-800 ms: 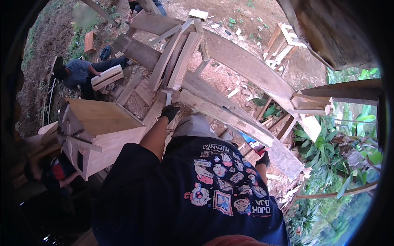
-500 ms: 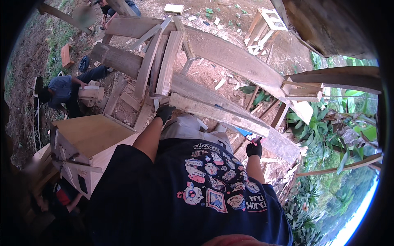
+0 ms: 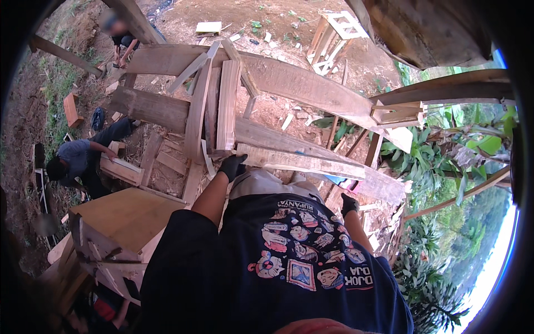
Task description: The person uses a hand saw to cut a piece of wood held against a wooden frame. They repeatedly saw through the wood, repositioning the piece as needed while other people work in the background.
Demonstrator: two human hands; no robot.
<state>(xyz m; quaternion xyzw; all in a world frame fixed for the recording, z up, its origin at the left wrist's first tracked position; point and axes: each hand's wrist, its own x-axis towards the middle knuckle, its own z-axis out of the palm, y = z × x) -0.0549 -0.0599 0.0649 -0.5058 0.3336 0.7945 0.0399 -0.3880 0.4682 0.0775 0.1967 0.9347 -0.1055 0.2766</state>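
A rough, pale-edged plank (image 3: 300, 160) lies across the bench in front of me, over a wider weathered board (image 3: 384, 189). My left hand (image 3: 231, 167), in a black glove, is at the plank's left end with thumb and fingers apart. My right hand (image 3: 349, 204), also gloved in black, is raised just below a blue and pink tool (image 3: 337, 180). Its fingers look loosely spread and hold nothing I can see. The plank hides part of that tool, so its kind is unclear.
Upright planks (image 3: 227, 106) and a long beam (image 3: 311, 83) stand beyond. A wooden box (image 3: 122, 217) is at my left. One person (image 3: 75, 158) handles wood at the left, and another (image 3: 123, 44) crouches farther off. A slatted stool-like frame (image 3: 334, 42) stands behind; wood scraps litter the ground.
My right hand has let go of the blue and pink tool and drawn back toward me. My left hand has shifted slightly nearer my body. The view has turned a little.
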